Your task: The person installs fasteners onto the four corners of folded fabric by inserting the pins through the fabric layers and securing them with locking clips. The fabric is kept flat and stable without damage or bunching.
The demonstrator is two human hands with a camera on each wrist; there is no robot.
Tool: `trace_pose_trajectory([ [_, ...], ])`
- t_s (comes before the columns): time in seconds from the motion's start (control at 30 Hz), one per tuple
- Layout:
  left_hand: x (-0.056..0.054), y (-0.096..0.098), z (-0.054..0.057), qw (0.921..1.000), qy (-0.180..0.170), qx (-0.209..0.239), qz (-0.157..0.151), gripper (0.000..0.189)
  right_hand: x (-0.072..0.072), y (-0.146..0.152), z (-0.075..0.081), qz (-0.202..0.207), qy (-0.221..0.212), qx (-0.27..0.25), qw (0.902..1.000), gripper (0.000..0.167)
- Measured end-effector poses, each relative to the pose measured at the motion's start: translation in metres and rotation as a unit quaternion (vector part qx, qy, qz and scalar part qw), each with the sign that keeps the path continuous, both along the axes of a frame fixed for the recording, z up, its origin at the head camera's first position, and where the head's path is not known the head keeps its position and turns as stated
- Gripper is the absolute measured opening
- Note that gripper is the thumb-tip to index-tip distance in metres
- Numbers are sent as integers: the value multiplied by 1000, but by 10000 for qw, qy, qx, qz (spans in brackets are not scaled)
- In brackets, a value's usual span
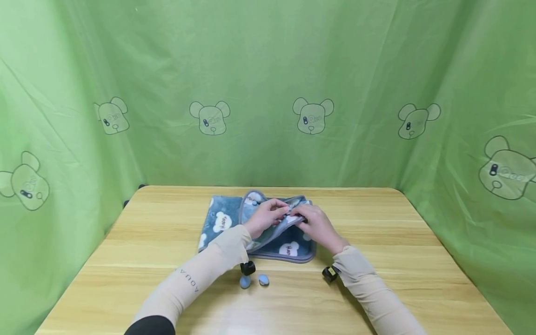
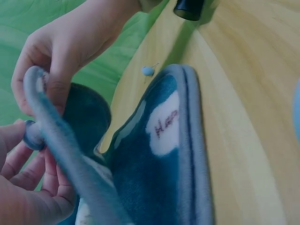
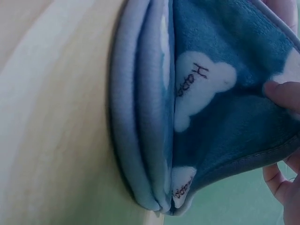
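Note:
A folded teal fleece blanket (image 1: 230,206) with white bear heads and grey edging lies at the far middle of the table, its upper layer lifted. My left hand (image 1: 264,217) pinches a small blue round button-like piece (image 2: 33,136) against the raised grey edge. Just to the right, my right hand (image 1: 319,228) grips that same edge between thumb and fingers; in the right wrist view its thumb (image 3: 283,96) presses the fleece. Whether a pin passes through the cloth is hidden. Another light blue piece (image 1: 254,203) shows on the blanket's lifted flap.
Two light blue rounded pieces, one on the left (image 1: 244,282) and one on the right (image 1: 263,279), lie on the wooden table (image 1: 167,218) in front of the blanket. One more blue piece (image 2: 148,71) with a thin pin-like part lies beyond it. Green curtains (image 1: 259,153) enclose the table.

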State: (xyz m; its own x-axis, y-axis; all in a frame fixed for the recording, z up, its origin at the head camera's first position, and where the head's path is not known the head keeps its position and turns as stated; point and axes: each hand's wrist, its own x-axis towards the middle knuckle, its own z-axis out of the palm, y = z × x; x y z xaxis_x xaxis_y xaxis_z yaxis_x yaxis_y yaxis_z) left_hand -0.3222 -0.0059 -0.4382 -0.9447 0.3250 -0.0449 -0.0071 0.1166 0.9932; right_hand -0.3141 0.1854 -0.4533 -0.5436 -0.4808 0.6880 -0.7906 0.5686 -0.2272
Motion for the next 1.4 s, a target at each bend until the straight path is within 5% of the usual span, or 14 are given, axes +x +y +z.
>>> trace_pose_trajectory([
  [0.47, 6, -9, 1, 9984, 59, -532, -191, 43, -1, -1, -2, -20, 132, -49, 9999, 23],
  [0.67, 17, -18, 6, 9908, 589, -1182, -285, 59, 0, -1, -2, -70, 105, -49, 9999, 23],
  [0.8, 29, -24, 11, 9717, 1316, -1899, -501, 64, 0, -1, -2, -104, 8, -41, 9999, 23],
  [0.93, 37, -25, 9, 9312, 2213, -2830, -617, 60, 0, 0, -1, -113, -57, -49, 9999, 24],
  [1.03, 39, -24, 7, 9102, 2607, -3166, -573, 49, 1, 1, 0, -123, -57, -46, 9999, 24],
  [1.27, 39, -19, 8, 8930, 3182, -3150, -457, 19, 0, 1, -2, -196, -111, 7, 9997, 22],
  [1.4, 38, -19, 9, 8923, 3213, -3133, -488, 12, 0, 3, -3, -167, -69, -5, 9998, 21],
])
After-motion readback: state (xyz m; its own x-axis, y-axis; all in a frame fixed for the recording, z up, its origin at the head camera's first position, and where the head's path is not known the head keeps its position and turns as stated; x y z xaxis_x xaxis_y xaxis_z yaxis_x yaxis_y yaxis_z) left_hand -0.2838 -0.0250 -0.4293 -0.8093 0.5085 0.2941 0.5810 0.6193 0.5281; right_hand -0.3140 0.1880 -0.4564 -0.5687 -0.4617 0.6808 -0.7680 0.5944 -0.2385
